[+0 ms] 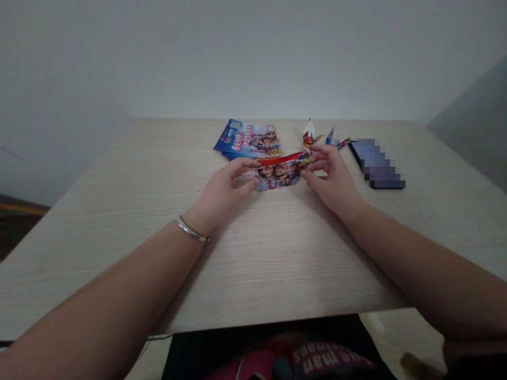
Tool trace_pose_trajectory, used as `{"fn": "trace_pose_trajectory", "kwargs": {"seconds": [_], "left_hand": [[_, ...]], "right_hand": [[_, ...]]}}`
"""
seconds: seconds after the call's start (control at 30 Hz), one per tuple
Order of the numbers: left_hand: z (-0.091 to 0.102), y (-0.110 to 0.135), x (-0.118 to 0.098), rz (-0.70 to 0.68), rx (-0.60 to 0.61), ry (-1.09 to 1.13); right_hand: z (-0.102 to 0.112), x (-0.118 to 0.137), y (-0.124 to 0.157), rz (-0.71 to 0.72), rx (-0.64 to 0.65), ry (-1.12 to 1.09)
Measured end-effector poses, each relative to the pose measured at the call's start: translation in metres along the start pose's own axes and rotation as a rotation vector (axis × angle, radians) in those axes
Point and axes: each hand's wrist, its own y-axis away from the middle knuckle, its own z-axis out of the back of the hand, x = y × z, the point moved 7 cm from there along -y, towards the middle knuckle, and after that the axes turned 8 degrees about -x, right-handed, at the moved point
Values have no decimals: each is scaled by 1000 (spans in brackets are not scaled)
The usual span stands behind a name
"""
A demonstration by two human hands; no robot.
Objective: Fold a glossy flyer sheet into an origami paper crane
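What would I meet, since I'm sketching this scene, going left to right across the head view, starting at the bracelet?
Silver bracelet, left hand, folded printed paper, right hand, phone.

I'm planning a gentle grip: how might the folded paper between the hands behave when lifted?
The folded paper is probably light and bendable, looking thin and held by fingers alone. It may spread open, since its red inside shows along the top edge.
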Motion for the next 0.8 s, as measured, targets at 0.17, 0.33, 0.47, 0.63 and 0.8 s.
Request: {"fn": "trace_pose_trajectory", "kwargs": {"seconds": [0.17, 0.33, 0.47, 0.63, 0.8], "left_hand": [[-3, 2, -5, -60, 68, -111], [-12, 5, -12, -89, 202, 9], [-14, 6, -14, -88, 236, 64], [-11, 5, -17, -118, 180, 56], [-9, 3, -7, -106, 116, 1]], "right_hand": [[0, 35, 5, 382, 43, 242], [-6, 53, 15, 631, 79, 431], [-9, 55, 21, 747, 112, 463], [-12, 56, 22, 724, 177, 499], [-13, 66, 26, 775, 193, 535]]}}
